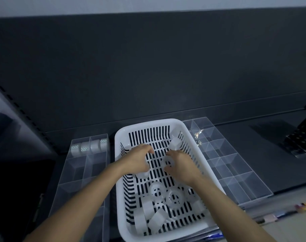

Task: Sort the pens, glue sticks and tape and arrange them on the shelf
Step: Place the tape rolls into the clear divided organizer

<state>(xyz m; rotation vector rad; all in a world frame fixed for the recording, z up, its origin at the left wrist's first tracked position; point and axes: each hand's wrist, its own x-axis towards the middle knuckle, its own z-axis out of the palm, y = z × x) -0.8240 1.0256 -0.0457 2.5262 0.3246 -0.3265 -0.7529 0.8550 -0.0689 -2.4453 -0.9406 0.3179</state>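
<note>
Pinching flat tape roll (168,162), hole upward

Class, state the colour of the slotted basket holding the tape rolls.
The basket is white; head view shows it best.

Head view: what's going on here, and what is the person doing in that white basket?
A person has both hands in a white slotted basket on a dark shelf. The left hand is curled round one tape roll, and the right hand pinches a second roll. More loose rolls lie at the basket's near end. Four sorted rolls already stand in the far compartments of the left clear organiser. No tape shows in the right clear organiser.
</note>
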